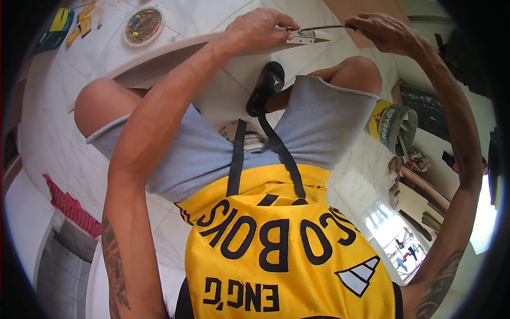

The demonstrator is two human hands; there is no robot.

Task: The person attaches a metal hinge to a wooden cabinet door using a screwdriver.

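Observation:
A long pale panel (164,61) lies across in front of my knees, its narrow end pointing right. Near that end sits a small light metal fitting (304,39) with holes. My left hand (260,29) rests over the panel, thumb and fingers closed together beside the fitting; what they pinch is too small to make out. In my right hand (385,33), a thin dark rod-like tool (326,27) is gripped at its right end. Its other end reaches the fitting, close to my left fingertips.
A round tub (144,26) of small bits stands on the tiled floor at far left, near yellow tools (84,24) and a green-and-yellow case (56,26). At right are a yellow bucket (390,125) and a dark board (425,109). A red striped cloth (74,207) lies left.

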